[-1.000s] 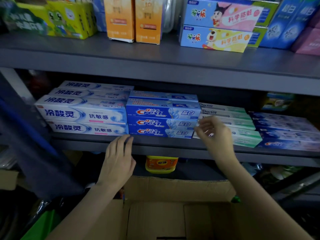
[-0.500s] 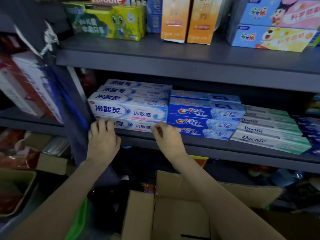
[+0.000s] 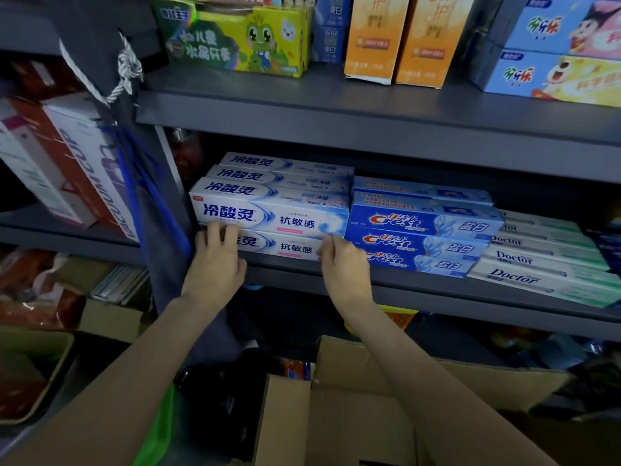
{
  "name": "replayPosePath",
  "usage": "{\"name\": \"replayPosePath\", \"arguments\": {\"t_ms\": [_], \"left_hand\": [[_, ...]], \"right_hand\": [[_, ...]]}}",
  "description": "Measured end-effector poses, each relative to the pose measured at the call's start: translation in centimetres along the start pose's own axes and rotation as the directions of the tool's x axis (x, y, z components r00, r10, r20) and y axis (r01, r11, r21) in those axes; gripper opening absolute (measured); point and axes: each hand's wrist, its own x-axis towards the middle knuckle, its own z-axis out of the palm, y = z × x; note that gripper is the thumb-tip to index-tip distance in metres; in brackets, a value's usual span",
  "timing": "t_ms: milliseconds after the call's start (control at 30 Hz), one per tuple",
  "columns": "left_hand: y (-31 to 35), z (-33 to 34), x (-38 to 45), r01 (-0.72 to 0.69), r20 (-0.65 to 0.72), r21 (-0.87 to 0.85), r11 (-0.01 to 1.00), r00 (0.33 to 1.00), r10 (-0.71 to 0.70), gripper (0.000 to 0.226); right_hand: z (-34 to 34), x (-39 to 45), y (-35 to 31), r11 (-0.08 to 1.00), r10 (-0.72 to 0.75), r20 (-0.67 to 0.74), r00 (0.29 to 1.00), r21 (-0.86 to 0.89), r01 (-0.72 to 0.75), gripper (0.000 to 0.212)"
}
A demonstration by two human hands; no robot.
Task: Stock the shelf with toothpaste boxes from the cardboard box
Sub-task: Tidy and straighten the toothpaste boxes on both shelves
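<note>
White toothpaste boxes [image 3: 268,216] with blue lettering are stacked at the left end of the grey middle shelf [image 3: 437,290]. My left hand [image 3: 215,264] presses its fingers on the left end of the lowest white box [image 3: 289,250]. My right hand [image 3: 342,267] touches that box's right end with bent fingertips, beside the blue Crest boxes [image 3: 420,227]. Neither hand lifts a box. White-green Doctor boxes [image 3: 537,264] lie further right. The open cardboard box [image 3: 353,398] stands below, under my forearms; its inside is hidden.
The upper shelf [image 3: 336,119] carries green, orange and blue children's toothpaste packs close overhead. A dark cloth with blue straps [image 3: 151,203] hangs along the shelf post left of my left hand. Red-and-white cartons [image 3: 67,163] fill the neighbouring shelf. Goods clutter the floor level.
Both hands and my view have shifted left, from the shelf edge and the Doctor and Crest boxes to the two ends of the lowest white box. They have barely moved over the last half second.
</note>
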Motion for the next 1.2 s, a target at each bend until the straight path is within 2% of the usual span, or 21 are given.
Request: {"name": "replayPosePath", "arguments": {"t_ms": [333,500,867,933,1000,1100,1200], "left_hand": [[0.1,-0.3,0.2,0.011,0.028,0.000,1.000,1.000,-0.011,0.042],[-0.2,0.9,-0.7,-0.059,0.074,0.069,0.996,0.996,0.053,0.049],[0.0,1.1,-1.0,0.040,0.113,0.059,0.997,0.993,-0.046,0.052],[1.0,1.2,-1.7,-0.029,0.048,0.101,0.995,0.999,0.024,0.049],[3.2,1.2,-2.8,-0.151,-0.035,0.079,0.985,0.987,0.154,0.044],[8.5,1.4,-4.3,-0.391,-0.105,-0.024,0.920,0.916,0.386,0.038],[15.2,1.4,-4.9,-0.565,-0.115,-0.107,0.818,0.825,0.554,0.051]], "right_hand": [[0.3,0.3,-0.1,0.994,-0.028,-0.023,0.999,-0.108,0.026,0.036],[0.1,-0.5,0.3,0.996,-0.021,0.029,0.999,-0.091,0.023,0.031],[0.2,-0.5,-0.1,0.996,-0.029,0.063,0.998,-0.087,0.034,0.028],[-0.4,-1.5,0.1,0.997,-0.047,0.085,0.995,-0.054,0.052,0.028],[-2.1,-3.0,1.4,0.998,-0.053,0.092,0.994,-0.023,0.055,0.025],[-6.6,-5.2,5.2,0.997,-0.030,0.048,0.998,-0.073,0.033,0.016],[-13.0,-6.4,10.5,0.989,0.014,-0.073,0.997,-0.146,-0.025,0.013]]}}
